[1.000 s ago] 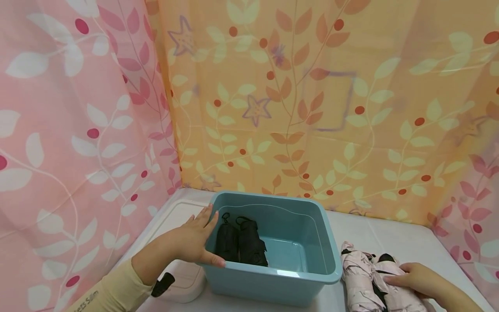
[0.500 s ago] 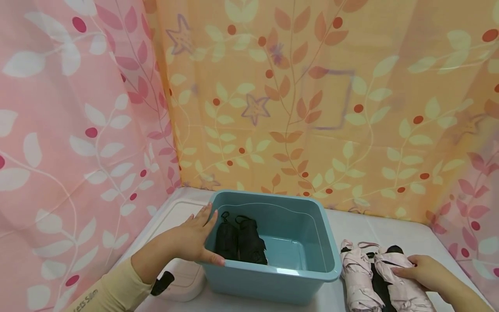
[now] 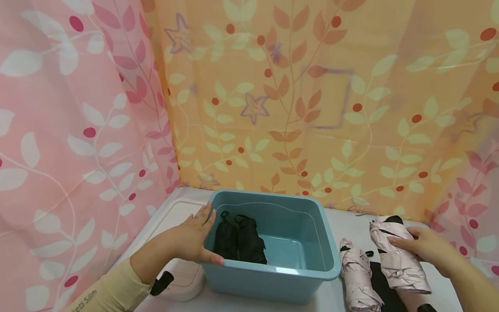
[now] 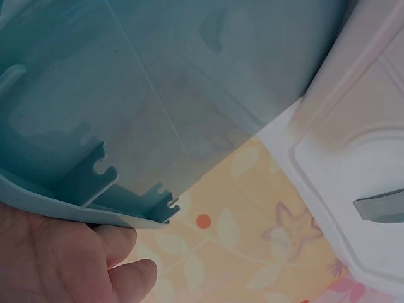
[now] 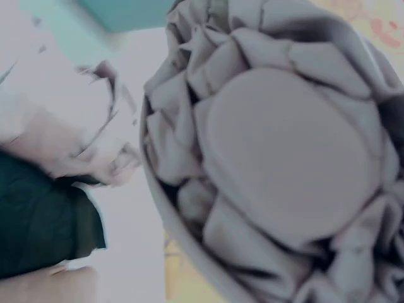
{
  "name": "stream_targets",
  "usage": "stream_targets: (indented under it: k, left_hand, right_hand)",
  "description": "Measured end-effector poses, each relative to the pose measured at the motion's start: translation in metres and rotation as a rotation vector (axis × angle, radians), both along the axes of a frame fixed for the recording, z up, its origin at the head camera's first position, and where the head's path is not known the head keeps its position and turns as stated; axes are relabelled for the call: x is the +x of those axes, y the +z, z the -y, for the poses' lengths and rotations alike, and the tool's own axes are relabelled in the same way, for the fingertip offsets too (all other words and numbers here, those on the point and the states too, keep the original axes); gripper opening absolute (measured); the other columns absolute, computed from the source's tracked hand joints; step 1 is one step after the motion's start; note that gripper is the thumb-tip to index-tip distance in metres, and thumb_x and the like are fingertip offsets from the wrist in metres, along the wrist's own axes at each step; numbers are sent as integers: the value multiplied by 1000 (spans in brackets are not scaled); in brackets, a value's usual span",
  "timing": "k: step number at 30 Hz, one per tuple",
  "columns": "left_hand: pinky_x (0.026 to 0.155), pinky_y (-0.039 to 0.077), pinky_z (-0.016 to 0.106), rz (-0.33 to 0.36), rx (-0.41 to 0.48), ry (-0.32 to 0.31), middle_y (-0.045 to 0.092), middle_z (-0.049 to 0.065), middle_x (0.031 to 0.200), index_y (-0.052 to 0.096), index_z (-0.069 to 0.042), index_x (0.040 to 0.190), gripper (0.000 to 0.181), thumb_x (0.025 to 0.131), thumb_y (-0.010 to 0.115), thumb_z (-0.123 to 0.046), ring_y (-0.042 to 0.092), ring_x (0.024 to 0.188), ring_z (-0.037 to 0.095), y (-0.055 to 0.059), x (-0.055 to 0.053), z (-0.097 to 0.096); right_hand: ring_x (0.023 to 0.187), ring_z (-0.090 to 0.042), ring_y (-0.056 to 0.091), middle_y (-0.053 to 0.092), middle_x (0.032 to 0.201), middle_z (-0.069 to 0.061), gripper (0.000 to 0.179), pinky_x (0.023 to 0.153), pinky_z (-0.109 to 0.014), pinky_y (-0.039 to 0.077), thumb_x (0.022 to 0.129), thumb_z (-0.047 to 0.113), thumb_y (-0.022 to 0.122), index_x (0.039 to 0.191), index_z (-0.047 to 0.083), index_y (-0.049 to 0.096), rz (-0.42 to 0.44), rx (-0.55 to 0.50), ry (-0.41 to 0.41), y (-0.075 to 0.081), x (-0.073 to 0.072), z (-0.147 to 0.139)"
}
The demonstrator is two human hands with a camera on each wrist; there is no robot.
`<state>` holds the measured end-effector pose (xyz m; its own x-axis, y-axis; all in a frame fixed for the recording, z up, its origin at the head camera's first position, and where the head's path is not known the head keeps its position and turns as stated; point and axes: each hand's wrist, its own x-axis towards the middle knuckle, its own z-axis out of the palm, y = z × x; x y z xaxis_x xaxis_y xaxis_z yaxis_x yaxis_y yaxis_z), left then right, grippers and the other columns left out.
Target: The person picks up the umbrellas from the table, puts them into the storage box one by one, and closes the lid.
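Observation:
My left hand (image 3: 191, 240) rests on the left rim of a blue plastic bin (image 3: 269, 281), fingers spread, thumb lying over the front edge. Two black folded umbrellas (image 3: 251, 242) lie side by side in the bin's left part. To the right of the bin, my right hand (image 3: 430, 249) grips a pale pink folded umbrella (image 3: 403, 264), held above the other umbrellas. Its round end (image 5: 290, 158) fills much of the right wrist view. Below lie another pink umbrella (image 3: 358, 279), a black one (image 3: 380, 281) and a partly hidden pink piece with a black end.
A white lid-like panel (image 3: 181, 281) lies left of the bin, partly under my left arm. It shows a grey tab (image 4: 382, 207) in the left wrist view. Pink and orange patterned curtains (image 3: 288, 108) enclose the white table (image 3: 343, 221).
My right hand has lifted the pink umbrella up and away from the others, uncovering more of the black umbrella and the pink piece beneath. The left hand stays on the rim.

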<state>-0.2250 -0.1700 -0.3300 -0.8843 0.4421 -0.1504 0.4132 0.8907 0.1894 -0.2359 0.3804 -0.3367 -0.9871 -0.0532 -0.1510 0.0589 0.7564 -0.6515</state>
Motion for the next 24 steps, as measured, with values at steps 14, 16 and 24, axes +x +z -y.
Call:
stream_targets:
  k: [14,16,24]
  left_hand:
    - [109,9,53,0,-5,-4,-7,14,152,6,-4,146,124,60,49,-83,-4,139,29,1,1,1]
    - [108,9,53,1,3,-5,-6,15,152,7,-3,146,124,61,49,-82,-4,139,30,3,1,0]
    - [108,9,54,4,18,-11,-6,16,152,7,-3,146,123,62,50,-81,-3,139,31,6,3,-2]
  right_hand:
    - [77,-14,55,56,97,-13,57,65,-29,50,89,31,60,121,-12,42,-122,-74,109,51,-21,66]
    - [82,-18,54,55,102,-17,62,67,-30,50,88,34,61,124,-12,41,-129,-52,114,57,-24,81]
    - [80,-20,54,56,97,-14,62,68,-31,50,83,37,67,120,-7,46,-139,-82,183,71,-40,139]
